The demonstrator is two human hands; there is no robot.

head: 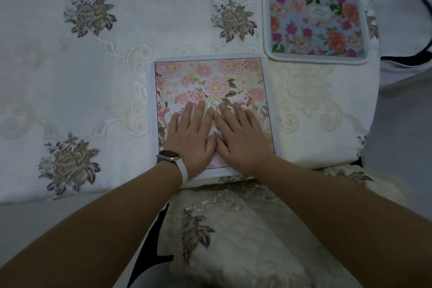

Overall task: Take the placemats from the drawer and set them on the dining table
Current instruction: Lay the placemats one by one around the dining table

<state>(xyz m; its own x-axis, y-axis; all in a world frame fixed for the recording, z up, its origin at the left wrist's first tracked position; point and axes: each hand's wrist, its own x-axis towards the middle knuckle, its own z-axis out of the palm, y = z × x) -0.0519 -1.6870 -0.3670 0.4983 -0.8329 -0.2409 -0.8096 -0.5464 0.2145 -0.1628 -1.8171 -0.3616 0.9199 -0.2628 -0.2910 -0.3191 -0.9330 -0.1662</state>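
We press the pink floral placemat (210,79) onto the bench (112,82); our left hand (190,140) and right hand (242,139) lie side by side on its near half, fingers (201,114) straight, gripping nothing; the mat lies directly beneath both palms, equally near either; a blue floral placemat (315,14) sits beyond its far-right corner.

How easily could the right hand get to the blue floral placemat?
Probably yes: the right hand lies flat on the pink placemat, and only bare tablecloth separates it from the blue floral placemat.
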